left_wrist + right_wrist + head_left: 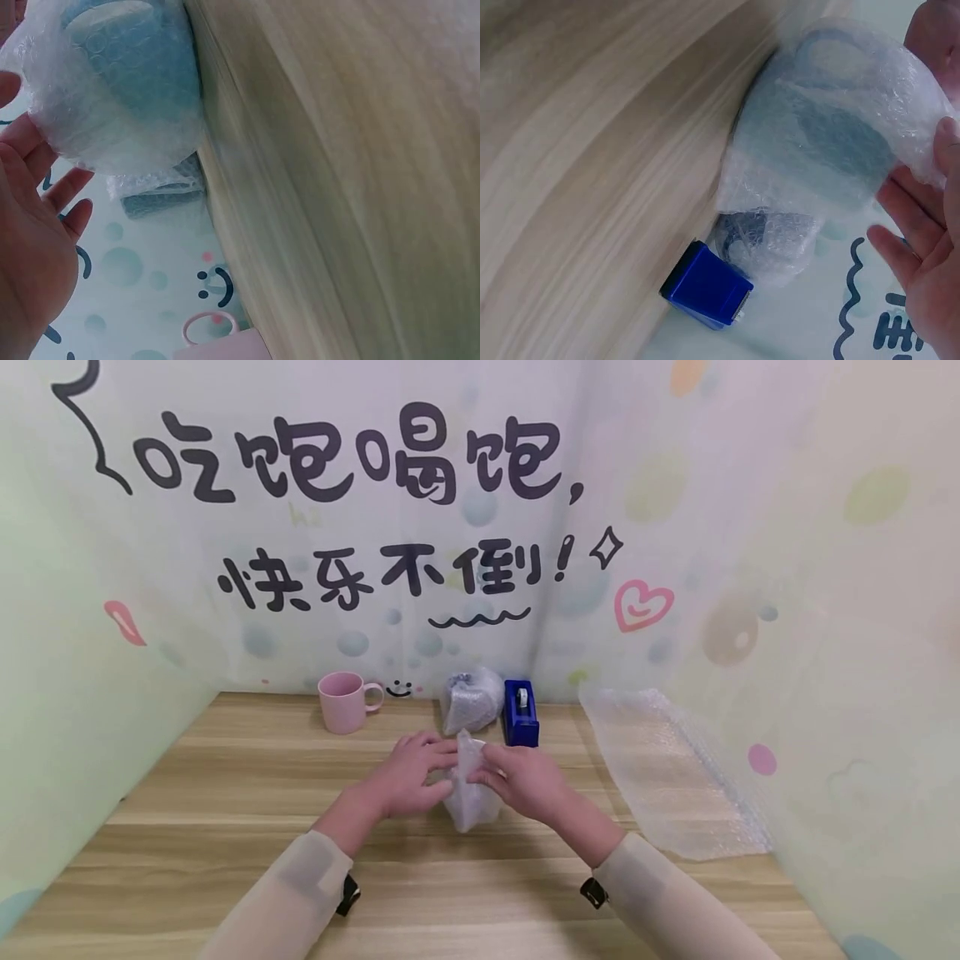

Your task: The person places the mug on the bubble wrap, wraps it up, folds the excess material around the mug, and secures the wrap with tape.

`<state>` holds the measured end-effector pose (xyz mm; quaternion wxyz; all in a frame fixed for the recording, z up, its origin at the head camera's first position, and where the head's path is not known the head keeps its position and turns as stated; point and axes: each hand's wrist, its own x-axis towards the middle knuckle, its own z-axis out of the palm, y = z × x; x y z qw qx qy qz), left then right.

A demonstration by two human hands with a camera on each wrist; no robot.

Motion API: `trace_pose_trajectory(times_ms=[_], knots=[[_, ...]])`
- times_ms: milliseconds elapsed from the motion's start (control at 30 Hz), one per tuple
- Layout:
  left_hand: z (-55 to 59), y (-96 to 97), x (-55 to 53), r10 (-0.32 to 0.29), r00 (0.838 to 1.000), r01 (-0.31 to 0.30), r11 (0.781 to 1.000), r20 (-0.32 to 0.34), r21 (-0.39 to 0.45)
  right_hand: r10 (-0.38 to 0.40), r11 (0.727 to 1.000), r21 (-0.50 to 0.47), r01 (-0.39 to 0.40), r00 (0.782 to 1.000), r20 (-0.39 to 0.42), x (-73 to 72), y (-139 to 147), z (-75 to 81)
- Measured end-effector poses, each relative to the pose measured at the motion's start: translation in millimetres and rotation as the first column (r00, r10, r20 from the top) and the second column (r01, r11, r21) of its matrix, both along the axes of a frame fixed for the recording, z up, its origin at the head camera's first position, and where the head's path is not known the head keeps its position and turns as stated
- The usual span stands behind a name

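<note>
Between my hands a pale blue cup-shaped thing in bubble wrap (471, 806) stands on the table. Its blue side (146, 71) shows through the wrap in the left wrist view. A ring like a handle (838, 56) shows in the right wrist view. My right hand (528, 779) pinches the upper part of the wrap between thumb and fingers. With fingers spread, my left hand (411, 777) touches the wrap from the left, its thumb apart from the fingers.
Behind stands another bubble-wrapped thing (472, 702), with a blue tape dispenser (521, 714) to its right. A pink mug (343, 703) is at the back left. A flat bubble wrap sheet (675, 777) lies on the right. A printed wall closes off the back.
</note>
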<state>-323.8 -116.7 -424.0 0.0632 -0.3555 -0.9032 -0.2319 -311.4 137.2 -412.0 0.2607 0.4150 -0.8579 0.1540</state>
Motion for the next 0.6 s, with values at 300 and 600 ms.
trace_pose_trajectory(times_ms=[300, 600], knots=[[-2.7, 0.2, 1.2, -0.028, 0.999, 0.029, 1.000, -0.019, 0.010, -0.043, 0.999, -0.015, 0.046, 0.987, 0.156, -5.5, -0.2, 5.3], [-6.9, 7.9, 4.7, 0.036, 0.999, -0.036, 0.998, -0.003, 0.050, -0.135, 0.991, 0.002, 0.137, 0.975, 0.176, -6.7, -8.9, 8.1]])
